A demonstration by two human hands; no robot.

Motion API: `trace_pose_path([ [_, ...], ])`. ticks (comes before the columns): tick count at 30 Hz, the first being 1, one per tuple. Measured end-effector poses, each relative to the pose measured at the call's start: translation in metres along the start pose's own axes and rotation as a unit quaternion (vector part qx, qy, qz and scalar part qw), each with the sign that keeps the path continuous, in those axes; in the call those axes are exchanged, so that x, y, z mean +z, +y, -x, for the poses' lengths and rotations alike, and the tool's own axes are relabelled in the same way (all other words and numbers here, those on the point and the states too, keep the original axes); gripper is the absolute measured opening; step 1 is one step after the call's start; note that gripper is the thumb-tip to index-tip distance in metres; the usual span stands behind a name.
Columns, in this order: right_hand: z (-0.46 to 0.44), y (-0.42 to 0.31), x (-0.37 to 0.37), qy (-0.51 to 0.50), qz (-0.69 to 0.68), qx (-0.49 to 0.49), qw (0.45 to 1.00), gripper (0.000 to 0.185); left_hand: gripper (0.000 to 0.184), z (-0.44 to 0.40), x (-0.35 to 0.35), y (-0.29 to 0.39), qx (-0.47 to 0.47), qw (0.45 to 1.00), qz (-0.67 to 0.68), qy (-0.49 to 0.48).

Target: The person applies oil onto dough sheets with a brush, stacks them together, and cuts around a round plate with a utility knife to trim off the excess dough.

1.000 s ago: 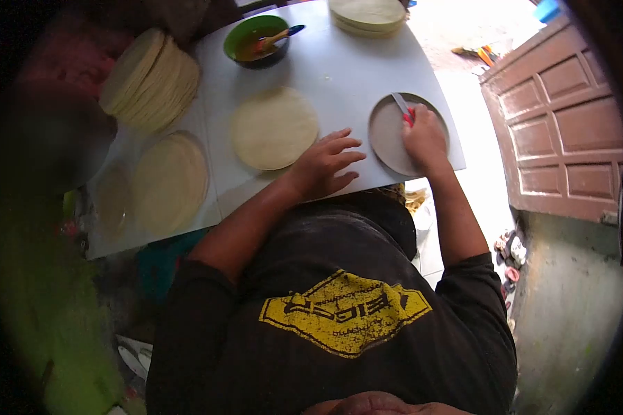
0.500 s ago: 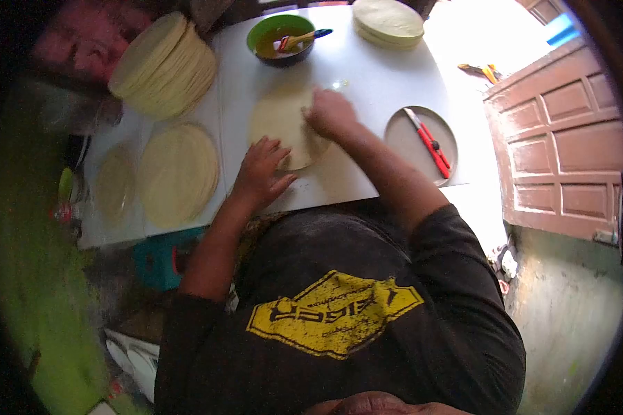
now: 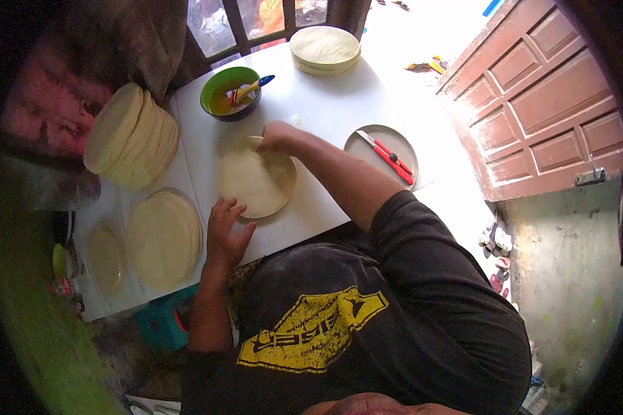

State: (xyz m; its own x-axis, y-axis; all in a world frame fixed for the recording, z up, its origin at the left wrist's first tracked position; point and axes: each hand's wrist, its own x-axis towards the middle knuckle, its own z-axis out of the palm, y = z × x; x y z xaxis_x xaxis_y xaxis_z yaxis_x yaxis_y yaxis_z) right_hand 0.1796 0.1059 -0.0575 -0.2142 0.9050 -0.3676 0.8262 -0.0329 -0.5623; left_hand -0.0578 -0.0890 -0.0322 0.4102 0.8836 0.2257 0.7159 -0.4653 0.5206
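A pale round flat sheet [image 3: 256, 183], like thin dough, lies on the white table in front of me. My left hand [image 3: 227, 232] is open, fingers spread, at its near left edge. At the sheet's far right edge my right hand [image 3: 277, 137] is closed; whatever its fingers hold is hidden from view. Beyond them stands a green bowl [image 3: 206, 93] of yellowish liquid with a blue-tipped brush [image 3: 253, 88] resting in it. Right of my right forearm, a red utility knife [image 3: 392, 158] lies on a round grey plate [image 3: 356, 146].
At the left are a tall stack of round sheets [image 3: 133, 142], a lower stack [image 3: 163, 238] and a clear round lid-like disc [image 3: 106, 259]. Another stack [image 3: 325, 52] sits at the table's far end. A brown panelled door [image 3: 533, 104] stands on the right.
My view has turned, shifting the table down and left in the picture. My right hand has moved along the sheet's rim toward its far side. My left hand stays by the near edge.
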Motion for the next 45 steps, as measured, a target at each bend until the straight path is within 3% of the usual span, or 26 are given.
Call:
trace_pose_path([
  [2,0.034,-0.027,-0.018,0.001,0.034,-0.062,0.997,0.035,0.041,0.001,-0.001,-0.002,-0.015,1.000,-0.004,0.001],
  [4,0.054,-0.036,-0.025,0.004,-0.003,-0.060,0.998,0.033,0.042,0.007,0.004,-0.013,-0.052,0.998,0.020,0.024],
  [6,0.086,-0.056,-0.038,0.061,-0.056,-0.122,0.989,0.034,0.043,0.008,0.016,-0.030,-0.087,0.994,0.045,0.045],
  [8,0.116,-0.076,-0.054,0.082,-0.074,-0.173,0.979,0.034,0.049,0.004,0.034,-0.047,-0.196,0.927,0.234,0.217],
  [9,0.129,-0.085,-0.064,0.084,-0.076,-0.171,0.979,0.034,0.049,-0.007,0.033,-0.042,-0.193,0.929,0.233,0.214],
  [11,0.150,-0.097,-0.089,0.095,-0.079,-0.238,0.963,0.032,0.055,-0.039,0.029,-0.021,-0.265,0.788,0.480,0.279],
  [12,0.156,-0.100,-0.105,0.097,-0.082,-0.240,0.963,0.032,0.055,-0.056,0.026,-0.010,-0.264,0.790,0.478,0.279],
  [13,0.160,-0.099,-0.122,0.094,-0.088,-0.239,0.963,0.033,0.055,-0.074,0.024,0.002,-0.235,0.726,0.605,0.226],
  [15,0.159,-0.090,-0.152,0.103,-0.079,-0.235,0.963,0.035,0.055,-0.102,0.022,0.026,-0.162,0.548,0.814,0.103],
  [16,0.154,-0.080,-0.167,0.109,-0.100,-0.236,0.960,0.036,0.055,-0.111,0.025,0.034,-0.161,0.549,0.814,0.102],
  [19,0.126,-0.032,-0.208,0.148,-0.118,-0.227,0.955,0.037,0.053,-0.136,0.029,0.080,-0.205,0.642,0.735,0.074],
  [20,0.121,-0.014,-0.225,0.143,-0.135,-0.193,0.961,0.037,0.053,-0.148,0.027,0.093,-0.207,0.643,0.734,0.074],
  [23,0.088,0.039,-0.265,0.112,-0.227,-0.091,0.963,0.038,0.047,-0.207,0.022,0.110,-0.212,0.719,0.661,0.040],
  [24,0.068,0.065,-0.269,0.129,-0.270,-0.108,0.948,0.037,0.044,-0.234,0.016,0.113,-0.209,0.752,0.625,0.024],
  [28,0.018,0.109,-0.302,0.148,-0.422,-0.022,0.894,0.035,0.036,-0.358,0.021,0.089,-0.185,0.858,0.475,-0.058],
  [29,0.006,0.117,-0.307,0.151,-0.425,-0.022,0.892,0.035,0.033,-0.383,0.027,0.083,-0.162,0.858,0.482,-0.078],
  [32,-0.051,0.150,-0.310,0.183,-0.406,0.062,0.893,0.032,0.026,-0.445,0.054,0.056,-0.203,0.878,0.418,-0.111],
  [35,-0.119,0.195,-0.309,0.154,-0.386,0.135,0.899,0.025,0.023,-0.468,0.066,0.052,-0.241,0.887,0.373,-0.125],
  [41,-0.114,0.200,-0.298,0.138,-0.381,0.174,0.898,0.023,0.024,-0.477,0.078,0.048,-0.273,0.904,0.291,-0.153],
  [45,-0.109,0.199,-0.294,0.162,-0.366,0.129,0.907,0.031,0.023,-0.475,0.085,0.037,-0.295,0.885,0.327,-0.152],
])
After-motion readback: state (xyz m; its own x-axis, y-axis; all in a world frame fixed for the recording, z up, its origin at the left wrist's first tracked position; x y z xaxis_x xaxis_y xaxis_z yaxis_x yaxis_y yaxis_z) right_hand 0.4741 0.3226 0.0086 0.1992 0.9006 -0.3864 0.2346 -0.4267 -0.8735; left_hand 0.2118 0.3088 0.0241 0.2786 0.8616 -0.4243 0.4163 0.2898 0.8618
